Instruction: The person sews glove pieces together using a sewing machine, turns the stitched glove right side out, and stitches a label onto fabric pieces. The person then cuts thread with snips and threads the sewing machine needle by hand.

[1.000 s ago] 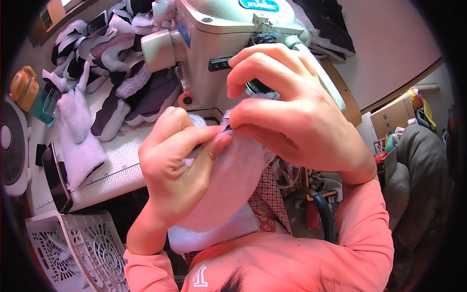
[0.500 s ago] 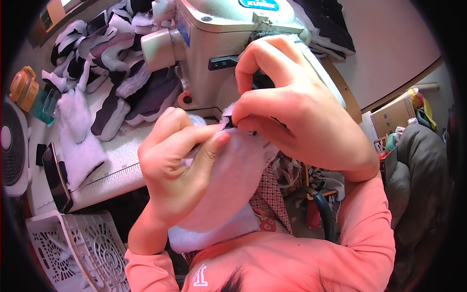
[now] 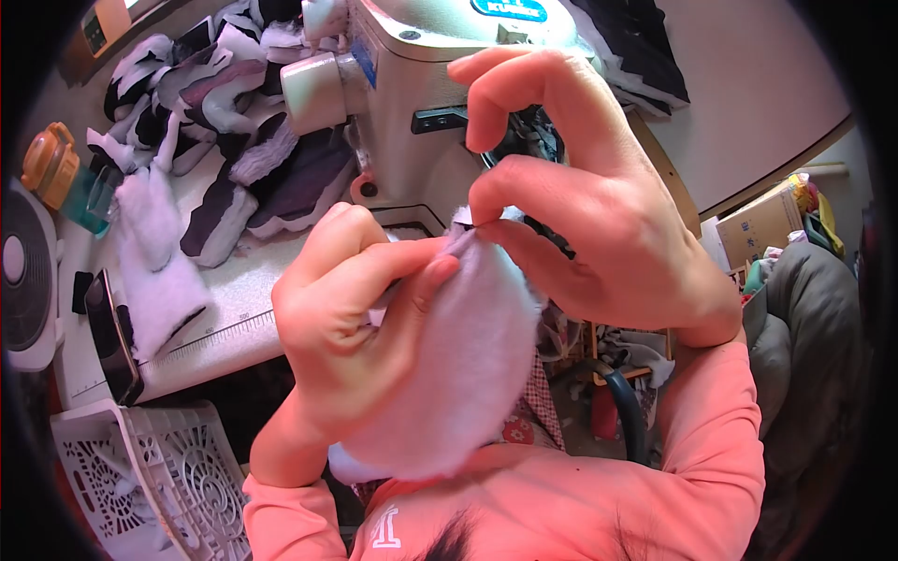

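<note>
A piece of white fleecy fabric (image 3: 458,365) hangs in front of my chest, its upper edge pinched in both hands. My left hand (image 3: 351,318) grips that edge between thumb and forefinger. Right beside it, my right hand (image 3: 589,206) pinches the same edge with thumb and forefinger, its other fingers curled and raised. A small dark patch shows at the pinched edge. Behind my hands stands a pale sewing machine (image 3: 402,84) with a blue label; my right hand hides part of its working end.
Dark-and-white fleece pieces (image 3: 299,178) lie heaped on the table at the left. An orange-lidded bottle (image 3: 61,178), a fan (image 3: 23,271) and a phone-like dark slab (image 3: 110,337) stand along the left edge. Below is a white plastic basket (image 3: 131,421). Cardboard box (image 3: 758,224) at right.
The fabric has swung and spread out, hanging broader below my hands. Both hands have shifted slightly right, still pinching the edge, and the right hand's upper fingers have lifted and opened a little.
</note>
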`<action>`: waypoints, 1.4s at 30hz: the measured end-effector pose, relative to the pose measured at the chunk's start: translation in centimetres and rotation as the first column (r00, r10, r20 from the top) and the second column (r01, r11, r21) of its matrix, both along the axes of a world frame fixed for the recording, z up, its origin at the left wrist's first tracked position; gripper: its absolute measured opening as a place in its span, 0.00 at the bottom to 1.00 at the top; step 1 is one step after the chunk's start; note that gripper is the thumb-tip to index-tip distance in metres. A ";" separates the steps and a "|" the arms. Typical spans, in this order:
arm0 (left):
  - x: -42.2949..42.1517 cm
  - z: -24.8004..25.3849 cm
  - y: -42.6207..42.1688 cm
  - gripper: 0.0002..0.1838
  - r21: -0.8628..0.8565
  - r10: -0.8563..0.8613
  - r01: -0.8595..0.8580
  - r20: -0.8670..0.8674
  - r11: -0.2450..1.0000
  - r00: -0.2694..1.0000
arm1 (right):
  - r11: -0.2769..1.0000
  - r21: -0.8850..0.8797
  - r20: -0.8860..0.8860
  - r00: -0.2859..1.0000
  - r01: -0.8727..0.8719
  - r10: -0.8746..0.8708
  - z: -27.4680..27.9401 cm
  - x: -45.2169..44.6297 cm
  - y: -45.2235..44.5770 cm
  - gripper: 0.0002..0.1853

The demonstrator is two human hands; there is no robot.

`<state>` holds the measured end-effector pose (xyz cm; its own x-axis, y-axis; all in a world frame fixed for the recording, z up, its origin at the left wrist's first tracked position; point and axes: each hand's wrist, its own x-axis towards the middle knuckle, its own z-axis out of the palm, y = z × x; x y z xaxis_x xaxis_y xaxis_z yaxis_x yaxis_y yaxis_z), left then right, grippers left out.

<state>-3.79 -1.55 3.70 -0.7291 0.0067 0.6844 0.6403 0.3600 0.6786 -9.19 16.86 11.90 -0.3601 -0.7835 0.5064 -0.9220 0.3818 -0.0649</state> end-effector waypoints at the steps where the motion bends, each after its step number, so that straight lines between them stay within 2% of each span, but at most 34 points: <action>1: 0.0 0.1 0.1 0.08 -0.005 -0.002 0.002 -0.021 1.000 1.000 | 1.000 -0.001 0.001 1.000 -0.001 0.001 -0.1 -0.1 0.0 0.10; 8: -0.3 0.1 -0.2 0.08 -0.014 0.000 0.000 0.017 1.000 1.000 | 0.999 0.049 -0.022 1.000 -0.018 0.019 -1.1 -0.6 -0.2 0.10; 13: -1.0 0.8 0.1 0.06 0.040 -0.053 0.046 0.204 0.998 0.978 | 1.000 0.010 -0.015 1.000 -0.004 0.004 -1.5 -0.5 -0.3 0.10; 16: -1.2 0.4 0.4 0.06 0.035 -0.029 0.023 0.172 0.999 0.985 | 1.000 0.008 -0.039 0.999 -0.007 0.008 -1.6 -0.6 -0.1 0.09; 21: -1.5 0.2 0.2 0.07 -0.009 -0.005 0.005 0.082 1.000 0.997 | 0.979 -0.183 -0.189 0.980 -0.093 0.058 -0.4 0.1 2.0 0.09; 22: -1.6 0.1 0.1 0.08 -0.036 0.004 -0.002 0.055 0.999 0.998 | 0.982 -0.172 -0.146 0.988 -0.081 0.056 0.5 0.8 2.9 0.09; 23: -1.7 -0.1 0.0 0.08 -0.041 0.000 0.003 0.055 0.999 0.998 | 0.992 -0.099 -0.188 0.980 -0.081 0.061 1.2 1.3 3.5 0.06; 25: -1.9 -0.7 0.1 0.10 -0.029 -0.006 0.005 -0.002 1.000 1.000 | 0.941 -0.336 -0.113 0.994 -0.032 -0.006 -0.3 2.4 4.7 0.06; 28: -2.4 -0.6 0.8 0.11 -0.060 -0.006 0.004 -0.033 0.998 0.999 | 0.895 -0.442 -0.094 0.989 0.063 -0.117 -2.2 3.9 6.4 0.08; 29: -2.6 -0.5 1.0 0.11 -0.085 -0.012 0.007 -0.060 0.996 0.998 | 0.881 -0.467 -0.138 0.977 0.082 -0.164 -3.1 3.9 6.6 0.08; 31: -3.1 -0.2 1.8 0.11 -0.087 -0.022 0.017 -0.060 0.996 0.998 | 0.864 -0.494 -0.124 0.976 0.096 -0.179 -4.3 4.5 7.2 0.07; 33: -3.4 0.1 2.5 0.10 -0.089 -0.033 0.028 -0.061 0.996 0.998 | 0.820 -0.546 -0.102 0.958 0.171 -0.268 -5.3 5.3 6.7 0.05; 35: -3.7 0.4 3.0 0.10 -0.132 -0.029 0.021 -0.061 0.991 0.998 | 0.802 -0.573 -0.086 0.962 0.167 -0.261 -6.1 5.5 6.1 0.05; 36: -3.7 0.6 3.3 0.10 -0.138 -0.035 0.026 -0.063 0.990 0.997 | 0.796 -0.590 -0.055 0.976 0.139 -0.210 -6.6 5.4 6.0 0.04; 37: -3.8 0.8 3.6 0.10 -0.144 -0.021 0.014 -0.052 0.990 0.998 | 0.733 -0.678 -0.061 0.990 0.052 -0.126 -7.0 5.0 5.5 0.05; 39: -3.8 1.0 4.0 0.10 -0.155 -0.013 0.006 -0.045 0.988 0.999 | 0.776 -0.630 -0.036 0.996 0.042 -0.083 -8.1 5.4 5.3 0.08; 41: -3.9 1.1 4.2 0.11 -0.171 0.005 -0.014 -0.052 0.985 0.999 | 0.850 -0.526 0.094 0.995 0.029 0.024 -8.2 6.0 5.7 0.04; 42: -3.8 1.2 4.3 0.11 -0.177 0.002 -0.012 -0.051 0.984 0.999 | 0.850 -0.527 0.136 0.987 -0.001 0.085 -8.4 5.9 5.6 0.07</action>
<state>-7.63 2.71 4.86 -0.6940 0.1261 0.7089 0.6692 0.4762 0.5704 -3.32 22.46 3.45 -0.4359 -0.4336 0.7887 -0.9000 0.2122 -0.3808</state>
